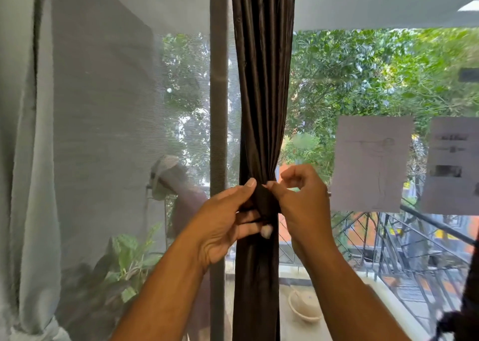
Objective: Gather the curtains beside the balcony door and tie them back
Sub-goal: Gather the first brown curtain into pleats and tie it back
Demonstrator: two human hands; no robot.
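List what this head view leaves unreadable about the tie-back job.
- Tie band: its fastening is hidden by the left hand and right hand.
- Dark curtain: top and hem cut off by the frame edges.
- Papers on the glass: markings too blurred to read.

Dark curtain (261, 94) gathered at a dark tie-back band (265, 198), held by both hands.
We see the left hand (228, 221) pinching the band from the left, thumb on top, and the right hand (300, 198) pinching it from the right (a small white tip (267, 231) shows just below); paper sheets (373, 163) hang on the glass.
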